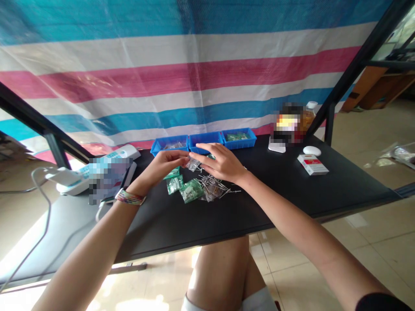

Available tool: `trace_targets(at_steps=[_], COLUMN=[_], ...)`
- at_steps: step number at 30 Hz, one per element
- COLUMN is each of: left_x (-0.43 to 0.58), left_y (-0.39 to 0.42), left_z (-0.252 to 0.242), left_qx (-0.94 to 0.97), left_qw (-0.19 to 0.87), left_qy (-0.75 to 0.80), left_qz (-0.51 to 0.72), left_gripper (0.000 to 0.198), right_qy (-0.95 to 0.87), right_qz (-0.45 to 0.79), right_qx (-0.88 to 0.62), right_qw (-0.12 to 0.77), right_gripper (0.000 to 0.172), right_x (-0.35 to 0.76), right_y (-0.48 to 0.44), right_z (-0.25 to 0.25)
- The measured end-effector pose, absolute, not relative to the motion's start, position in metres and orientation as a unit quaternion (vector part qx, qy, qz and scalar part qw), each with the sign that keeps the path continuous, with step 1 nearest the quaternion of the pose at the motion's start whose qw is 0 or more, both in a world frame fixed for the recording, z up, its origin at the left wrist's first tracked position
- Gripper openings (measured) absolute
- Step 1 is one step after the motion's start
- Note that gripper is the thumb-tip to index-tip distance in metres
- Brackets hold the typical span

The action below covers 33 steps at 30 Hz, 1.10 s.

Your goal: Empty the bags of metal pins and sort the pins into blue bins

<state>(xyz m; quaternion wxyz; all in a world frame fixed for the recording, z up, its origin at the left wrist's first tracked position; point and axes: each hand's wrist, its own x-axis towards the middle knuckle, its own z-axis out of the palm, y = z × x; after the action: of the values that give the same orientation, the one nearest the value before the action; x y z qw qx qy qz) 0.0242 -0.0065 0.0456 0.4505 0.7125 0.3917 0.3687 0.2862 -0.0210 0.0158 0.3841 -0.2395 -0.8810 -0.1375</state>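
My left hand pinches the edge of a small clear plastic bag above the black table. Beside it, my right hand has its fingers spread and reaches over the same bag. Under and in front of the hands lie small green packets and a heap of thin metal pins, partly on another clear bag. Behind the hands stand three blue bins in a row: the left bin has clear bags in it, the middle bin is partly hidden by my right hand, and the right bin contains green packets.
A white power strip with a plug and cable lies at the left, near a blurred object. At the right are a red and white box, a white oval object and a bottle. Striped sheeting hangs behind the table.
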Motion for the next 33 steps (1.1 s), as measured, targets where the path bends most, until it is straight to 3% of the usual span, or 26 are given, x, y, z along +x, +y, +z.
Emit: trace_targets(at_steps=[5,9,12,16,19,22,25,30,33], left_x=[0.040,0.040,0.037,0.038,0.042,0.045,0.047,0.045,0.044], left_y=[-0.014,-0.014,-0.015,-0.020,-0.025,-0.027,-0.026,-0.020,-0.019], left_z=[0.032,0.026,0.028,0.032,0.032,0.028,0.025,0.027,0.031], left_qx=[0.663,0.678,0.756,0.862,0.880,0.857,0.801,0.720,0.721], left_qw=[0.537,0.541,0.403,0.122,0.069,0.104,0.209,0.384,0.429], left_qy=[0.360,0.337,0.336,0.301,0.271,0.295,0.359,0.383,0.375], left_qz=[0.377,0.366,0.391,0.388,0.385,0.410,0.431,0.433,0.395], left_gripper=[0.051,0.050,0.046,0.038,0.023,0.016,0.024,0.038,0.037], right_qy=[-0.892,-0.860,-0.765,-0.623,-0.590,-0.613,-0.685,-0.825,-0.859], right_qz=[-0.116,0.023,0.223,0.475,0.545,0.529,0.391,0.071,0.002], right_qx=[-0.215,-0.249,-0.302,-0.321,-0.301,-0.310,-0.347,-0.330,-0.297], right_qw=[0.380,0.444,0.523,0.533,0.514,0.498,0.507,0.453,0.418], right_gripper=[0.024,0.019,0.013,0.053,0.062,0.044,0.031,0.060,0.051], right_x=[0.279,0.273,0.265,0.258,0.258,0.260,0.265,0.274,0.276], right_y=[-0.027,-0.029,-0.025,-0.019,-0.020,-0.026,-0.032,-0.036,-0.037], right_z=[0.017,0.009,-0.002,-0.010,-0.007,-0.001,0.002,0.007,0.009])
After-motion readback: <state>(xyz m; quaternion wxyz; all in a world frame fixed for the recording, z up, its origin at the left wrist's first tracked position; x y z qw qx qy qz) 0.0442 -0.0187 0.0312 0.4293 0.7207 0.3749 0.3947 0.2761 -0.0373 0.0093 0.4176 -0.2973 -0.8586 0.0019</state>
